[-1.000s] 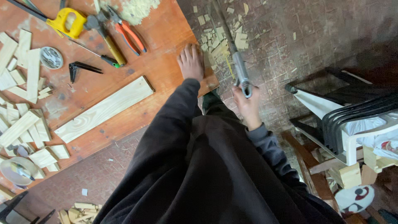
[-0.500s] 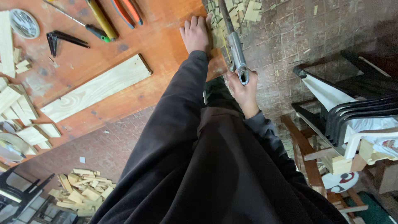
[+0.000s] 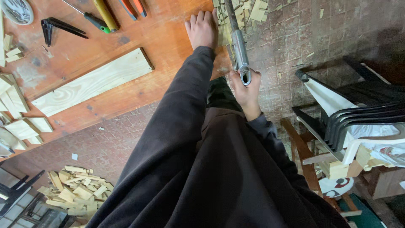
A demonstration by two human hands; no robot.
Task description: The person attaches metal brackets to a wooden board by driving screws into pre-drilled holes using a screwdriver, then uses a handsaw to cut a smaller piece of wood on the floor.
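Observation:
My left hand [image 3: 203, 28] lies flat, fingers spread, on the orange-brown worktop [image 3: 126, 88] close to its edge. My right hand [image 3: 244, 90] grips the grey metal handle of a hand saw [image 3: 238, 48], whose blade runs up along the table's edge and out of the top of the view. A long pale wooden plank [image 3: 95, 80] rests on the worktop to the left of my left arm. Both arms wear dark sleeves.
Pliers and screwdrivers [image 3: 105, 14], a black tool [image 3: 57, 27] and several small wood blocks [image 3: 19, 109] lie on the worktop. Offcuts pile up on the brick floor [image 3: 74, 192]. Stacked plastic chairs [image 3: 354, 114] stand at the right.
The view has slid down and to the right, so the table's tools now sit at the top. My left hand stays flat on the worktop and my right keeps hold of the saw.

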